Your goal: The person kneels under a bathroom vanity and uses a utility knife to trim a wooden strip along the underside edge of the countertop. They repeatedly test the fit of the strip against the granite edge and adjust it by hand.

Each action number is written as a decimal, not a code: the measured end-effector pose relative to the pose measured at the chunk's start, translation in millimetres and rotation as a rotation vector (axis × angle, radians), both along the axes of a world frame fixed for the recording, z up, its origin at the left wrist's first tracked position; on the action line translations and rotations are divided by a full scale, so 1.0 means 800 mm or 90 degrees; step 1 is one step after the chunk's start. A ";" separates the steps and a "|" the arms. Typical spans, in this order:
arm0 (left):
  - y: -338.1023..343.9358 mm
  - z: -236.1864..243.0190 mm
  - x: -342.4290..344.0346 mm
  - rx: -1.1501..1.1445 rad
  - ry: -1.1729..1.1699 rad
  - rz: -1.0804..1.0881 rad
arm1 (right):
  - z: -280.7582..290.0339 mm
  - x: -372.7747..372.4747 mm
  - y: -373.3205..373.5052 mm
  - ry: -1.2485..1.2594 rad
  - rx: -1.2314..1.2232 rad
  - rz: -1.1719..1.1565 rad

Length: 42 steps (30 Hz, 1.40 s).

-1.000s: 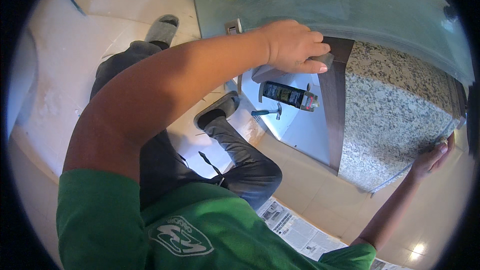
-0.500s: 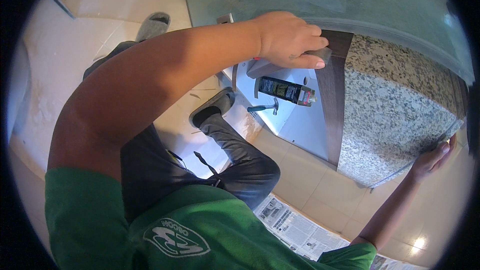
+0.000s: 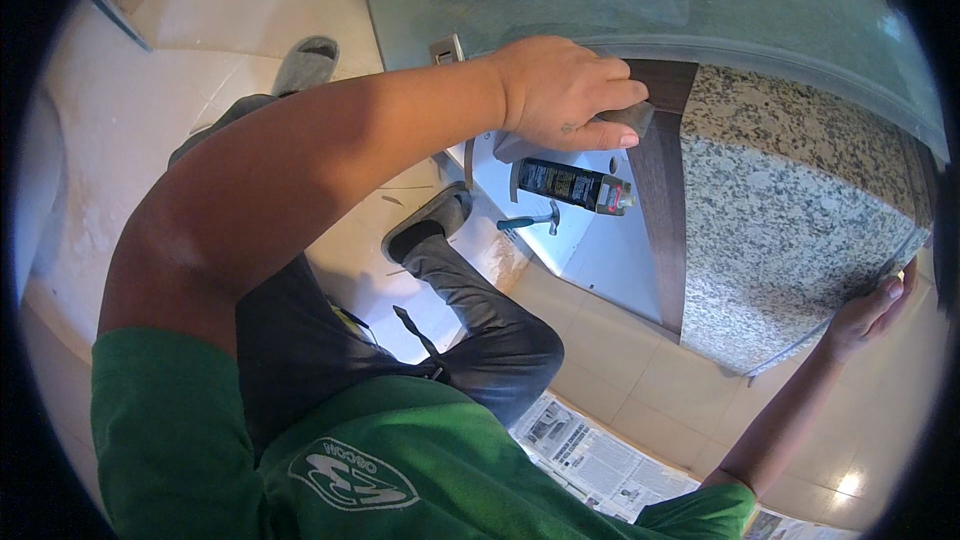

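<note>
My left hand (image 3: pixel 565 90) is closed over a small grey-brown flat block (image 3: pixel 632 114), beside a dark wood strip (image 3: pixel 660 190). Its fingers curl over the far side, and the thumb lies along the near side. Far to the right, my right hand (image 3: pixel 868 318) is closed at the lower corner of a speckled granite slab (image 3: pixel 790 210); some of its fingers are hidden behind the edge. Below my left hand, a dark labelled bottle (image 3: pixel 560 183) lies on a white panel (image 3: pixel 615 250). Closer to me on that panel is a claw hammer (image 3: pixel 535 221) with a teal handle.
A large greenish glass sheet (image 3: pixel 640 0) spans the far side above the slab. Newspaper (image 3: pixel 590 455) covers part of the tiled floor (image 3: pixel 640 380) near me. My slippered foot (image 3: pixel 430 220) rests by the white panel, with thin offcuts beside it.
My left hand has shifted slightly left and toward me with the block still in it. My right hand stays at the slab's corner.
</note>
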<state>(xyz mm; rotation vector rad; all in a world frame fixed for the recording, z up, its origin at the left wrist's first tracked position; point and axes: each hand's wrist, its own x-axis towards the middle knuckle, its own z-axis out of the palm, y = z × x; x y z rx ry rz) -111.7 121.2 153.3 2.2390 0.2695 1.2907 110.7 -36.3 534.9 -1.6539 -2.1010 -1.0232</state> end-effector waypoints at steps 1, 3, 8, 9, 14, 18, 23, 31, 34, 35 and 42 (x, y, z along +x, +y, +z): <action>-0.001 0.000 0.000 -0.001 -0.002 0.000 | 0.000 0.001 -0.001 0.009 0.002 -0.005; -0.001 -0.001 0.001 -0.004 -0.012 0.003 | -0.001 0.000 0.000 0.013 0.002 0.000; -0.001 0.002 0.001 -0.010 0.006 0.007 | -0.003 -0.002 0.000 0.006 -0.001 0.006; -0.001 0.003 0.000 -0.012 0.008 0.006 | -0.001 0.000 0.000 0.007 0.001 0.006; 0.001 0.009 -0.002 -0.010 0.035 0.015 | -0.003 0.002 -0.001 0.021 0.011 -0.004; 0.000 0.009 -0.004 -0.003 0.025 0.020 | 0.000 0.000 -0.002 -0.023 0.006 -0.005; 0.000 0.010 -0.003 -0.004 0.008 0.010 | 0.001 0.003 -0.002 -0.025 -0.004 0.015; -0.001 0.007 0.002 0.013 -0.002 0.022 | 0.001 -0.003 0.001 -0.078 0.003 0.006; 0.001 0.009 0.003 0.016 0.025 0.020 | 0.001 0.001 0.001 -0.064 0.004 0.018; 0.002 0.010 0.003 0.015 0.026 0.019 | 0.001 0.000 0.001 -0.066 0.001 0.016; 0.004 0.009 0.005 0.027 0.031 0.029 | 0.004 -0.009 0.006 -0.169 -0.004 0.035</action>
